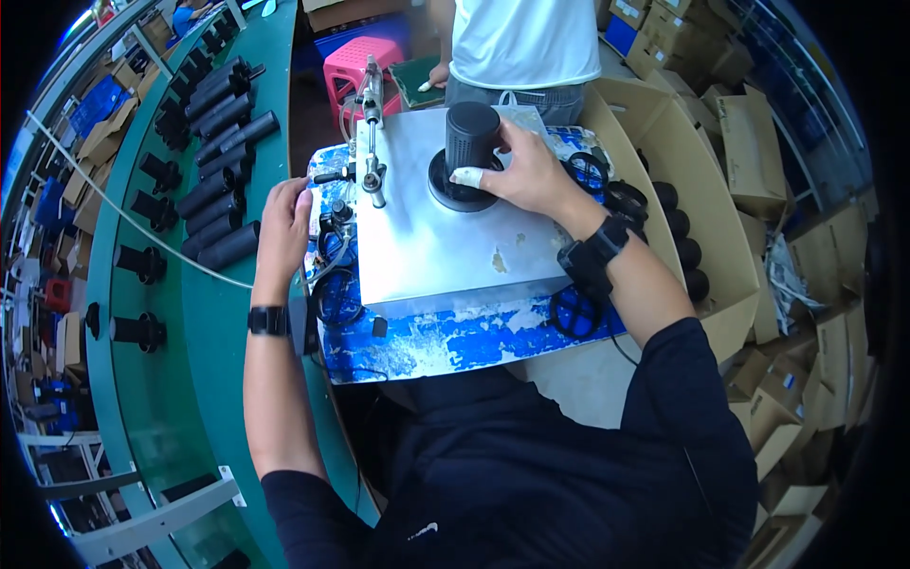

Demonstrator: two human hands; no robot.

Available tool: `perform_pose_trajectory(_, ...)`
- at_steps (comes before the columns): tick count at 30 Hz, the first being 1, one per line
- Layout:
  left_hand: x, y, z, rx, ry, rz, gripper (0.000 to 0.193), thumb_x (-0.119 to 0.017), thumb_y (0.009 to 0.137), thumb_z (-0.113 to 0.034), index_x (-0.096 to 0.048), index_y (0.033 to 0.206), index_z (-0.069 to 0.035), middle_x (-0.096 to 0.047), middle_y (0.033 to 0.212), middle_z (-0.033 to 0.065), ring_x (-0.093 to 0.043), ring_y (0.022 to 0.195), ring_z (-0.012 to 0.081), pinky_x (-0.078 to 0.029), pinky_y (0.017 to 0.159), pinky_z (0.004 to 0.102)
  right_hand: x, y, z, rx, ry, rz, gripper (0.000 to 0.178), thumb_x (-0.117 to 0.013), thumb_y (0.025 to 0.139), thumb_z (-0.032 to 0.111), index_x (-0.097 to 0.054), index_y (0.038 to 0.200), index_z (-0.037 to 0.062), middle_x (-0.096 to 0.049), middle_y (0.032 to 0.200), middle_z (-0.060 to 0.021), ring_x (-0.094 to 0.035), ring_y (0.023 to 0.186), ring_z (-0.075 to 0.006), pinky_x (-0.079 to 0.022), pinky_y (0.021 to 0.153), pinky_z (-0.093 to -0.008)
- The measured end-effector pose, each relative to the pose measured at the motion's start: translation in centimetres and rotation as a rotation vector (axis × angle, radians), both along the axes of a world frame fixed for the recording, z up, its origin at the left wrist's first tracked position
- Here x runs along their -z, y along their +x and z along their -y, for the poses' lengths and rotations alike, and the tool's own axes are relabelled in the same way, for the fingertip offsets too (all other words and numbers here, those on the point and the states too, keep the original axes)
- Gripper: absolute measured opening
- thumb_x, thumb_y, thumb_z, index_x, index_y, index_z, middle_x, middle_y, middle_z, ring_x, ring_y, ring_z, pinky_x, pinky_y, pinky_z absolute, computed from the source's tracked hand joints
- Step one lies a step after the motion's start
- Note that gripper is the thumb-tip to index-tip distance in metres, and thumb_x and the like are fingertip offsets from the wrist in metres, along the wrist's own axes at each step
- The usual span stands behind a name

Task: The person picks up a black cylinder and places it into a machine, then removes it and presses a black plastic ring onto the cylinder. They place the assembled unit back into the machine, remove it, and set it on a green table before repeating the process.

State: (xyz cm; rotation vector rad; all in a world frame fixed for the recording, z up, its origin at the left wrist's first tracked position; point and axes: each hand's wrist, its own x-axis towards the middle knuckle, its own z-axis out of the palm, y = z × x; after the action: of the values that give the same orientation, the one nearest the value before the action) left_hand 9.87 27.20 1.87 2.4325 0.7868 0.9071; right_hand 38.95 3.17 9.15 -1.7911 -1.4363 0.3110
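Observation:
My right hand (526, 175) wraps round an upright black cylinder (472, 133) with a perforated side, its thumb tip covered in white. The cylinder stands in a round black ring (462, 194) on top of a silver metal box (445, 256). At the box's left edge, the bent fingers of my left hand (283, 228) close at the outer end of a small black lever (330, 177); the fingertips are partly hidden. A metal clamp-like fixture with a rod (373, 142) rises from the box's left side, with thin hoses beside it.
Black cylinders (232, 142) and flanged black parts (142, 332) line the green bench (204, 318) at left. An open carton (730, 275) holding black parts stands at right. Black rings (575, 313) lie on the blue worn board (455, 346). Another person (521, 47) stands opposite, near a pink stool (365, 62).

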Motion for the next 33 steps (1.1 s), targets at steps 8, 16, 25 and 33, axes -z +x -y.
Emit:
perform_pose_trajectory(8, 0.8, 3.7, -3.0, -0.085, -0.339, -0.327, 0.053, -0.044, 0.116, -0.043, -0.063, 0.146, -0.004, -0.064, 0.145, 0.0232, -0.063, 0.133, 0.0386, -0.048, 0.113, 0.0431, 0.3, -0.1, 0.5, 0.043, 0.053, 0.020, 0.066, -0.090, 0.083, 0.035, -0.062, 0.133, 0.0018, -0.075, 0.118, -0.0186, -0.074, 0.110, -0.0324, -0.057, 0.100, -0.0424)
perform_pose_trajectory(16, -2.6, -1.7, 5.2, -0.191, 0.062, 0.098, 0.032, -0.059, 0.109, -0.024, -0.070, 0.129, -0.001, -0.068, 0.135, 0.0198, -0.067, 0.121, 0.0356, -0.053, 0.100, 0.0446, 0.0, -1.0, -0.1, 0.045, 0.074, -0.010, 0.064, -0.091, 0.085, 0.028, -0.065, 0.137, 0.0011, -0.075, 0.122, -0.0161, -0.072, 0.112, -0.0271, -0.054, 0.105, -0.0411)
perform_pose_trajectory(25, -1.3, -16.8, 23.6, -0.093, -0.271, 0.170, 0.023, -0.069, 0.097, -0.003, -0.070, 0.119, 0.001, -0.069, 0.120, 0.0172, -0.066, 0.106, 0.0285, -0.054, 0.091, 0.0356, -11.3, 1.4, 4.3, 0.025, 0.722, -0.093, 0.025, -0.072, 0.101, 0.018, -0.067, 0.116, -0.0020, -0.074, 0.106, -0.0120, -0.065, 0.073, -0.0157, -0.054, 0.070, -0.0305)
perform_pose_trajectory(33, -4.6, -14.6, 28.4, 0.078, 0.078, 0.519, 0.060, -0.096, 0.077, -0.025, -0.070, 0.131, -0.020, -0.063, 0.127, 0.0146, -0.062, 0.100, 0.0259, -0.052, 0.079, 0.0355, 0.3, -20.4, 7.4, -0.465, 0.576, 0.424, 0.040, -0.078, 0.093, 0.022, -0.068, 0.131, 0.0154, -0.073, 0.129, -0.0051, -0.068, 0.119, -0.0209, -0.042, 0.092, -0.0438)
